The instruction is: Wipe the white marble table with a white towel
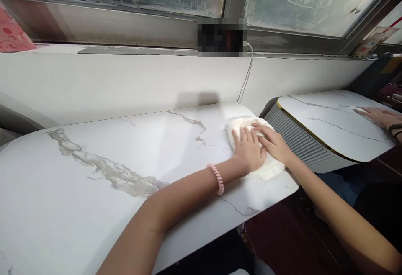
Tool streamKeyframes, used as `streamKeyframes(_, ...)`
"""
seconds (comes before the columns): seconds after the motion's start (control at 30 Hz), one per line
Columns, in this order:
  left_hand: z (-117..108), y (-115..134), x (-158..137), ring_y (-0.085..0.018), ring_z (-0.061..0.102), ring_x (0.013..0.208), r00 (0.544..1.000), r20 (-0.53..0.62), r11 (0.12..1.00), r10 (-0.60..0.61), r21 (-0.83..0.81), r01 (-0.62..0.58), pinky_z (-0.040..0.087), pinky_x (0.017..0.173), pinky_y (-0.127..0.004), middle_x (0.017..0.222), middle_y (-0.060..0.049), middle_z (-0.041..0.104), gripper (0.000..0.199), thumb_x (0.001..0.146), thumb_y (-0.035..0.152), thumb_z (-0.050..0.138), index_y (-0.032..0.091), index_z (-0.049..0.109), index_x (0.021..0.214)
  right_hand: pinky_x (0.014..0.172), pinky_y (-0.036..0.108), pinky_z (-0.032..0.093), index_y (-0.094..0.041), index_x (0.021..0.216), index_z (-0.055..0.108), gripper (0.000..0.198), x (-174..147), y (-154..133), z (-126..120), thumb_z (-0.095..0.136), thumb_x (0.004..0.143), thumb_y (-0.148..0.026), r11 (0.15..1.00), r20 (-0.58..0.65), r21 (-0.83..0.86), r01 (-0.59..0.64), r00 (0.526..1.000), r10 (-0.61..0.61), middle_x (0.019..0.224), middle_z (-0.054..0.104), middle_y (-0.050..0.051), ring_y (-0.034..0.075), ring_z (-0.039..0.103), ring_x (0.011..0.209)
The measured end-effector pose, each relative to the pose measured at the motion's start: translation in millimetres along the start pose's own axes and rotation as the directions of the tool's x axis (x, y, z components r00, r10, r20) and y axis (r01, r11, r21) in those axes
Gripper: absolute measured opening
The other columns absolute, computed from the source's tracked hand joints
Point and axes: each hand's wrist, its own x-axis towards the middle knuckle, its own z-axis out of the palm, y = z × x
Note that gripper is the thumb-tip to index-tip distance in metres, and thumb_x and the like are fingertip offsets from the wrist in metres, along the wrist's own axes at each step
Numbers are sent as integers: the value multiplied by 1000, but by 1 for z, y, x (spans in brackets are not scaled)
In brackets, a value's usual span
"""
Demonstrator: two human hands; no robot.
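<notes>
A folded cream-white cloth (271, 169) lies at the right end of a white marble-patterned table (103, 145). On top of it my left hand (249, 151) rests flat, its fingers stretched and slightly apart; a pink coiled band (217, 179) circles that wrist. My right hand (274, 143) also lies flat on the cloth, fingers extended and close beside the left hand's fingers. Part of the cloth is hidden under both hands.
Beyond the right edge stands a second marble-patterned table (333, 120) with a ribbed side and gold trim. Another person's hand (377, 116) touches its top. Behind my table are a white wall (125, 82), a window and a hanging cable (248, 72).
</notes>
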Motion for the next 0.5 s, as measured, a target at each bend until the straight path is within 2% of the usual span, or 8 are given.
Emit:
streamKeyframes(0.1,-1,6,-7,-36,14,149,978,71,976,198,-109,-189,15,118,-58,158,-25,21,78,98,57,23,0,21,152,111,51,36,-25,113,61,29,-27,2,-18,48,91,-38,995,-17,-6,-99,995,99,137,58,8,28,49,133)
streamKeyframes(0.17,-2,6,-8,-35,10,149,960,95,957,264,-146,-249,13,118,-58,159,-25,18,84,97,62,22,0,17,152,110,52,37,-25,114,60,29,-35,3,-23,47,91,-38,992,-26,-20,-126,992,125,137,58,8,29,49,133)
streamKeyframes(0.33,2,-7,5,-33,8,150,959,62,956,277,-121,-268,9,119,-57,160,-23,15,83,97,63,24,1,18,152,106,52,41,-24,108,60,27,-18,9,-16,45,88,-32,991,-60,-91,-94,994,89,130,63,9,30,54,127)
streamKeyframes(0.5,8,-37,39,-31,9,150,979,12,974,202,-105,-200,6,120,-53,161,-21,16,83,95,65,27,7,20,153,101,50,44,-23,103,61,27,32,21,1,44,85,-30,992,-92,-121,-48,995,37,122,66,9,30,59,116)
